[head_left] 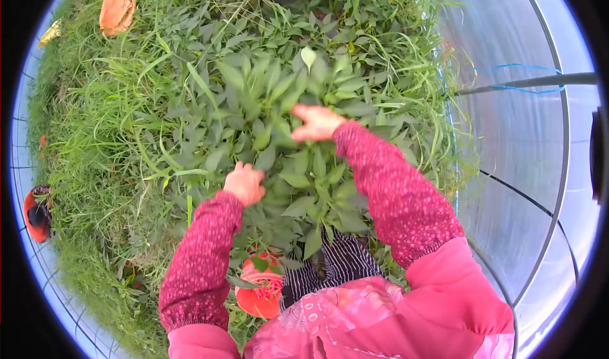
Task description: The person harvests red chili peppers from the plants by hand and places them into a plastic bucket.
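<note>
Foliage [320, 168] fills the space between and around both hands, and it is the thing being handled: broad green leaves lie just below the right grip [315, 123] and just to the right of the left grip [245, 183]. The right grip has its thumb and fingers spread apart, with leaves at the fingertips and nothing visibly clamped between them. The left grip sits lower, its fingers partly curled against the leaves; whether they close on anything I cannot tell.

The step in hand seems to be parting or feeling through the leaves, judging by how both grips reach into them. Just above the right grip the leaves are blurred, and a pale leaf [308, 57] stands out there. The next move would seem to call for holding the stems aside gently with one grip, so that the other has a clear view and reach beneath the leaves without tearing them.

Below the left grip is a red-orange bag [259, 299], partly covered by leaves. Tall grass [120, 114] spreads to the left of both grips, with an orange sack [118, 6] beyond, up and left. A translucent sheet wall [507, 143] rises well to the right of the right grip.
</note>
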Motion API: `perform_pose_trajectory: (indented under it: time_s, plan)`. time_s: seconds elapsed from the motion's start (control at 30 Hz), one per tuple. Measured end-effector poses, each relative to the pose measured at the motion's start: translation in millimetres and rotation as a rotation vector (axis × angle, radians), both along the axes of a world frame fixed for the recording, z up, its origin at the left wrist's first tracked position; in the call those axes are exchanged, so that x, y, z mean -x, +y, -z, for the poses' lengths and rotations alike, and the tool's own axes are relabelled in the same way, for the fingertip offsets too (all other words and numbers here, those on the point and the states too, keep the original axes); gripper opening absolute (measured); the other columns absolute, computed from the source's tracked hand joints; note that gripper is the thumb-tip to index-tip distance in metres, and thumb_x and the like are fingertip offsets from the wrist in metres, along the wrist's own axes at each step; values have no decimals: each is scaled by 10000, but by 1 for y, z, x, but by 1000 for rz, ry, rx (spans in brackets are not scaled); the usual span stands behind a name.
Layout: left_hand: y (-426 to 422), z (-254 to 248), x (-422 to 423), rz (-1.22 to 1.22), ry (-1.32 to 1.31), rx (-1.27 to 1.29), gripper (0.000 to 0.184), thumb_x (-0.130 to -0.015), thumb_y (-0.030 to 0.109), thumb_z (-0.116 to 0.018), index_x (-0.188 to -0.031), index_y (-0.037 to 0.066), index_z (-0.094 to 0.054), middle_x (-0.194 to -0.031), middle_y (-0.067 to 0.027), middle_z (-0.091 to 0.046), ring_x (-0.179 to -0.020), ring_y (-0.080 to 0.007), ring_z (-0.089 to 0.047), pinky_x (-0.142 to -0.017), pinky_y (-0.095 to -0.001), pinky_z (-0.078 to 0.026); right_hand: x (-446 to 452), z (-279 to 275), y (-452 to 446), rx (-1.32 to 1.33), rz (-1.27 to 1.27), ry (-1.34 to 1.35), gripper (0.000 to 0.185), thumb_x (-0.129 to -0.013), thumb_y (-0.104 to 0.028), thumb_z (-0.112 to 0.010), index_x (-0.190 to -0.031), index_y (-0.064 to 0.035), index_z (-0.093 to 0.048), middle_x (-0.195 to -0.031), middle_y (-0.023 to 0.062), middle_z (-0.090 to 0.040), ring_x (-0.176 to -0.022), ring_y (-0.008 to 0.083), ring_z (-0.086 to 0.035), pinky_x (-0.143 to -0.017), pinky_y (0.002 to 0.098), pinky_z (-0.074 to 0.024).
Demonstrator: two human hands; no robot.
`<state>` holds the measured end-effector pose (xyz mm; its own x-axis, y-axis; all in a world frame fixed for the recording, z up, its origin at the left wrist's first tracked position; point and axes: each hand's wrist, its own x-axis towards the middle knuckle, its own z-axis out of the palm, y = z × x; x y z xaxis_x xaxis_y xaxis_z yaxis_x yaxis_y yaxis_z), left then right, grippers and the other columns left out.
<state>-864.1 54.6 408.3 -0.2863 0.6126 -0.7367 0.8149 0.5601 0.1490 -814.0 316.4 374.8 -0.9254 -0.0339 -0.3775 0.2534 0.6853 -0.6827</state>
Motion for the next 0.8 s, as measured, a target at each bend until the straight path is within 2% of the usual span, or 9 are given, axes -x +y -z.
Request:
perform_pose_trajectory:
  time_s: [0.13, 0.17, 0.2, 0.4, 0.53, 0.63, 0.73, 0.77, 0.8]
  plan:
    - [-90, 64, -32, 94, 111, 127, 298, -733, 141, -610, -1021, 106, -678, -1231, -167, -548, -1223, -337, -443, -886, -437, -472, -75, 4, -55, -2, -299, -122, 483, -714, -134, -587, -1194, -187, -565, -912, 139, -660, -862, 321, -637, -756, 436, -517]
    - [-122, 88, -34, 368, 367, -250, 266, -744, 122, -592, -991, 95, -689, -1293, -149, -512, -1310, -334, -361, -855, -419, -482, -95, 6, -66, 7, -355, -208, 455, -716, -113, -570, -1165, -187, -590, -918, 136, -663, -866, 317, -638, -749, 433, -517]
    - [-96, 35, -31, 268, 217, 79, 220, -753, 119, -578, -935, 94, -700, -1299, -121, -503, -1364, -311, -295, -847, -395, -491, -114, 8, -75, 19, -411, -299, 433, -719, -92, -552, -1136, -187, -616, -925, 133, -665, -871, 313, -639, -742, 429, -517]
    - [-114, 31, 8, 321, 359, 176, 160, -721, 71, -619, -860, 111, -688, -1283, -92, -511, -1379, -278, -276, -803, -346, -522, -223, 26, -60, 34, -521, -477, 339, -818, -170, -461, -1110, -167, -634, -1002, 76, -673, -917, 271, -639, -789, 407, -498]
    - [-124, 31, 39, 346, 302, 308, 222, -790, 162, -608, -991, 110, -685, -1352, -99, -459, -1378, -283, -254, -1071, -456, -312, -267, 15, -26, 176, -196, -1105, 343, -905, -251, -374, -1160, -118, -561, -1100, 90, -635, -938, 243, -629, -799, 360, -497]
    - [-63, -4, 24, 530, 236, 473, 294, -812, 230, -576, -1061, 104, -669, -1303, -141, -503, -1338, -338, -308, -1090, -572, -187, -428, 128, -15, 26, -103, -549, 335, -909, -245, -364, -1113, -113, -594, -1081, 127, -629, -942, 272, -624, -815, 353, -499]
    - [-37, 14, 4, 666, 237, 569, 340, -830, 265, -539, -1100, 91, -652, -1219, -160, -566, -1300, -398, -347, -1071, -639, -118, -463, 130, -15, -11, 165, -529, 326, -915, -232, -361, -1043, -103, -632, -1034, 139, -641, -939, 283, -622, -817, 352, -501]
    - [-27, 14, -2, 687, 210, 523, 342, -835, 254, -540, -1115, 86, -644, -1151, -158, -605, -1235, -416, -411, -1048, -614, -183, -353, 21, -1, 27, 113, -890, 249, -881, -170, -441, -968, -101, -663, -986, 141, -652, -929, 285, -623, -813, 366, -508]
    - [-17, 18, -8, 698, 204, 518, 342, -835, 254, -540, -1115, 86, -644, -1151, -158, -605, -1235, -416, -411, -1048, -614, -183, -362, 25, 0, 30, 122, -900, 249, -881, -170, -441, -968, -101, -663, -986, 141, -652, -929, 285, -623, -813, 366, -508]
